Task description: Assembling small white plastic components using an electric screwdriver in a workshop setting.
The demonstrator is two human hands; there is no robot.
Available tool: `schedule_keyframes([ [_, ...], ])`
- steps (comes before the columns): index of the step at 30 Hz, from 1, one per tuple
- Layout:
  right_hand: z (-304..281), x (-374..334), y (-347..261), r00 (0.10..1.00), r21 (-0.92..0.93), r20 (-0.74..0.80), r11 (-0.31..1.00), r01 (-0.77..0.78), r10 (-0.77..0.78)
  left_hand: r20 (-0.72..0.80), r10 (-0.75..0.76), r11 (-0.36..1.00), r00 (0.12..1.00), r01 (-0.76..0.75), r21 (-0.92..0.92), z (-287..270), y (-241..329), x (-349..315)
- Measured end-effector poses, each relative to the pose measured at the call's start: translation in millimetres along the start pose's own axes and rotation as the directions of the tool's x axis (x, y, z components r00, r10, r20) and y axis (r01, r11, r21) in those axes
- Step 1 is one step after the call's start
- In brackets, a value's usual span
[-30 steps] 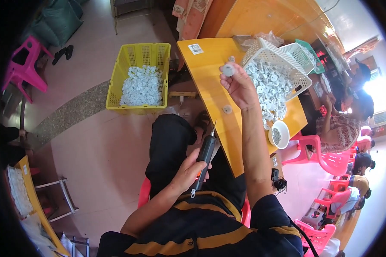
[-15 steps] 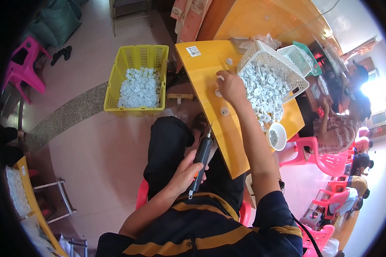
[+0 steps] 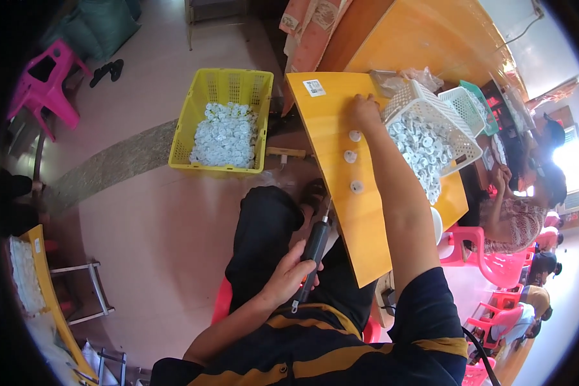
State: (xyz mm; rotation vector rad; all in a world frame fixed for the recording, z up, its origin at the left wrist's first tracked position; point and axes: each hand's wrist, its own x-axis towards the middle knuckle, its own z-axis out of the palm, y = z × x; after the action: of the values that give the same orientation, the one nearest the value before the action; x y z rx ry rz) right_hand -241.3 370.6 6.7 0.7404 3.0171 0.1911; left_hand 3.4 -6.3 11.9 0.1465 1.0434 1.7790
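Note:
My left hand [image 3: 291,273] is wrapped round a black electric screwdriver [image 3: 315,248], held over my lap with its thin bit pointing up at the table edge. My right hand [image 3: 366,112] reaches to the far part of the yellow table [image 3: 321,119], its fingers curled down at the surface. Whatever lies under those fingers is hidden. Nearer me, three small round white plastic parts [image 3: 350,156] lie apart in a row. Right of my forearm, a white perforated basket [image 3: 457,138] lies tipped, with a heap of similar white parts [image 3: 421,143] spilling onto the table.
A yellow crate [image 3: 179,145] of white parts stands on the floor to the left. My forearm partly covers a white bowl [image 3: 437,225]. Behind the tipped basket are a smaller white basket [image 3: 460,106] and a green one [image 3: 489,116]. Another person [image 3: 514,209] sits at the right.
My right hand has moved farther along the table, leaving a white part in the row. The whole view has shifted right and down. My left hand keeps the screwdriver.

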Motion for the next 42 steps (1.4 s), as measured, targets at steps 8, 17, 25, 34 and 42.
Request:
schedule_keyframes([
  [8,0.0,-1.6,5.2,0.988,0.121,-0.150,0.993,-0.015,0.034,0.002,-0.012,1.000,1.000,0.012,-0.018,-0.8,2.7,0.5],
  [17,-1.5,-21.6,-7.3,0.922,0.271,-0.386,0.960,0.076,0.036,-0.019,0.006,0.999,1.000,-0.007,-0.043,-0.6,0.0,-1.0],
  [25,0.8,-20.6,0.8,0.990,0.637,-0.143,0.767,0.082,0.013,-0.017,0.012,0.999,1.000,-0.012,-0.051,2.4,1.3,0.0],
  [34,-31.7,-60.0,-19.9,0.876,0.574,-0.134,-0.757,-0.312,-0.463,-0.014,0.017,0.999,1.000,-0.018,-0.032,1.0,-5.9,-0.3],
  [42,-31.7,-82.1,-19.1,0.985,0.993,-0.115,-0.018,0.113,-0.131,-0.019,0.012,1.000,1.000,-0.012,-0.029,2.5,-5.9,1.0],
])
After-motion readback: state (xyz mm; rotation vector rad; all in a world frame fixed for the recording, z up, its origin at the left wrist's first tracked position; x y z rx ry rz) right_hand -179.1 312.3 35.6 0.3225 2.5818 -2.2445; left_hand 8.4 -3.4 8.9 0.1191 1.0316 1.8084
